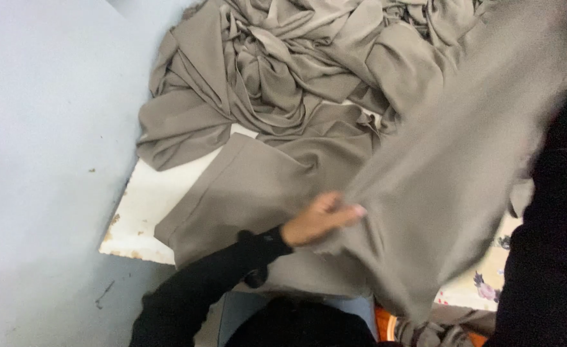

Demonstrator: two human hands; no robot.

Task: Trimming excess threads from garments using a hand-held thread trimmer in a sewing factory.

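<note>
Floor (33,160) of pale blue-grey fills everything left of the white table (148,199), with a few dark specks on it near the table's chipped, rust-spotted front-left corner. On the table, a crumpled heap of taupe fabric (277,71) is piled at the far side, its folds spilling toward the left edge. Nearer than the heap, a flat taupe piece with a stitched hem (245,193) lies smoothed over the table's front portion, its hemmed edge running diagonally toward the chipped corner. At the front of the table, a black sleeve (200,283) reaches in from below, and the left hand (318,220) rests just over the flat piece, thumb and fingers closed in a pinch on the lower edge of a lifted taupe cloth (450,173). That cloth rises blurred from the pinch up toward the upper right, well above the table's right half, hiding much of the heap's right side. The right hand is out of sight, so I cannot tell how it is set; only a dark sleeve (553,244) shows at the table's right edge. Below the lifted cloth, a patterned sheet with small printed figures (482,286) peeks out at the table's front-right.
</note>
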